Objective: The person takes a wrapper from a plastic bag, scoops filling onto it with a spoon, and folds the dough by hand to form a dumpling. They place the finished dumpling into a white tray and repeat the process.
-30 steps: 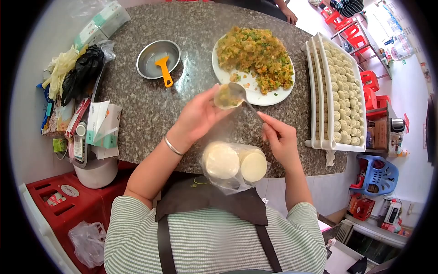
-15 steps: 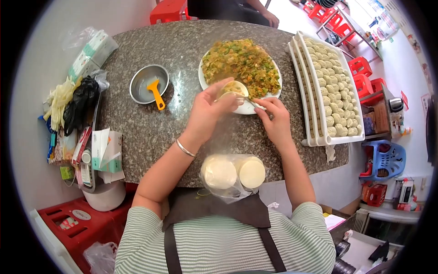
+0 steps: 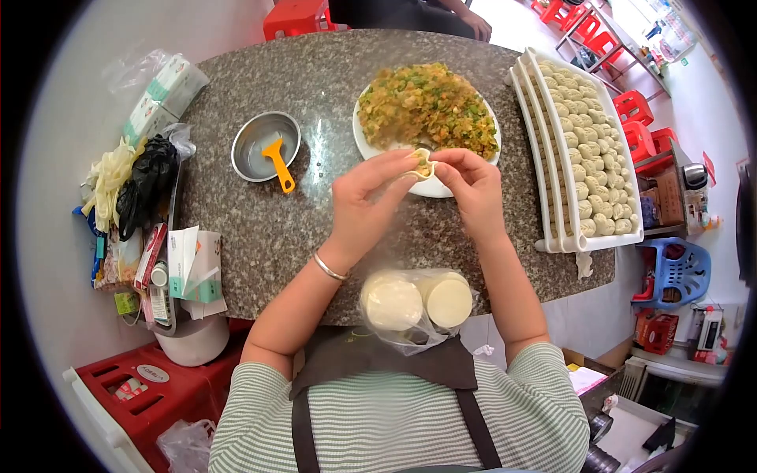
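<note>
Both hands meet over the near edge of the plate [image 3: 371,150], pinching one small dumpling [image 3: 424,165] between them: the left hand [image 3: 369,197] cups it from the left with thumb and forefinger closed on the wrapper's edge, and the right hand [image 3: 471,185] presses in from the right, its fingertips [image 3: 441,158] closed on the opposite edge. The dumpling sits right at the point where the two sets of fingers touch, its open seam facing up with a bit of yellow-green filling showing; neither hand is clearly nearer, as both bear on it equally. Just beyond the grip lies the heap of filling [image 3: 430,106] on that plate. To the right stands a white tray [image 3: 544,158] packed with rows of finished dumplings. To the left rests a metal bowl [image 3: 254,142] with an orange scraper [image 3: 278,164] in it. Near the person's body, at the table's edge, lies a clear bag of round wrappers [image 3: 414,303].
</note>
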A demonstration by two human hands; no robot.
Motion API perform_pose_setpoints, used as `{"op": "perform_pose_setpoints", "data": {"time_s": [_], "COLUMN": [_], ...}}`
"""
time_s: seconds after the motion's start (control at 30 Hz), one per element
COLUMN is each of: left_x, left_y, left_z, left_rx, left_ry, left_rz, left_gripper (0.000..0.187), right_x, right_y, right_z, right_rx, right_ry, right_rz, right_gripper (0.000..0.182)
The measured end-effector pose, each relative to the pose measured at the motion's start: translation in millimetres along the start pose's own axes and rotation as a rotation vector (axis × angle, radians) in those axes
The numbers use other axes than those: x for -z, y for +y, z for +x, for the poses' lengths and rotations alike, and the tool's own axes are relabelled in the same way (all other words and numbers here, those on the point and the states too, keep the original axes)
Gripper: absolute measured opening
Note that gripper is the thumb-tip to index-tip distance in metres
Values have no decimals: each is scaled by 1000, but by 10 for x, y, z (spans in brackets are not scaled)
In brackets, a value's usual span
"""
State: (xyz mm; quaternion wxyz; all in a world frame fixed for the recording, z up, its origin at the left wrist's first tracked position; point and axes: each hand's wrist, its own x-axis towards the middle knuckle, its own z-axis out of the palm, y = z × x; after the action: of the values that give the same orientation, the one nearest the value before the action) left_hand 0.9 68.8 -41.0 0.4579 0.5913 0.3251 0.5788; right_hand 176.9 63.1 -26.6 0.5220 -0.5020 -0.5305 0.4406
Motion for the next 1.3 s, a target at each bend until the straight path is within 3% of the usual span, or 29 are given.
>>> {"op": "perform_pose_setpoints", "data": {"time_s": [0.07, 0.2, 0.37, 0.5, 0.57, 0.8, 0.9, 0.97, 1.07, 1.2, 1.3], "left_x": [6, 10, 3, 26, 26, 21, 10, 15, 10, 22, 45], "left_y": [16, -5, -4, 6, 0, 13, 52, 90, -25, -22, -52], "left_z": [14, -8, 5, 2, 2, -4, -13, -5, -2, 24, 12], "left_rx": [-52, -52, -11, -14, -22, -33, 23, 167, 138, 165, 147], "left_ry": [-6, 5, 89, 28, 10, -40, -16, 16, 39, 33, -20], "left_rz": [43, 61, 44, 114, 13, -22, 6, -11, -81, -196, -151], "left_gripper": [20, 20, 19, 17, 17, 17, 18, 19, 21, 18, 15], "right_x": [-28, -57, -115, -79, -26, 0, -48, -53, -46, -40, 32], "right_y": [-55, -1, -47, -39, -108, -117, -93, -91, -76, -77, -70], "right_z": [16, 15, -22, -9, 24, 52, 25, 27, 33, 46, 81], "right_rx": [-37, 51, 338, 281, 101, 187, 241, 327, 335, 261, 104], "right_ry": [-55, -60, 16, 49, -48, -125, -41, -80, -52, 30, -125], "right_rz": [157, 125, -211, -186, -176, -202, -222, -262, -306, -262, -143], "right_gripper": [12, 12, 11, 12, 12, 12, 11, 8, 8, 9, 10]}}
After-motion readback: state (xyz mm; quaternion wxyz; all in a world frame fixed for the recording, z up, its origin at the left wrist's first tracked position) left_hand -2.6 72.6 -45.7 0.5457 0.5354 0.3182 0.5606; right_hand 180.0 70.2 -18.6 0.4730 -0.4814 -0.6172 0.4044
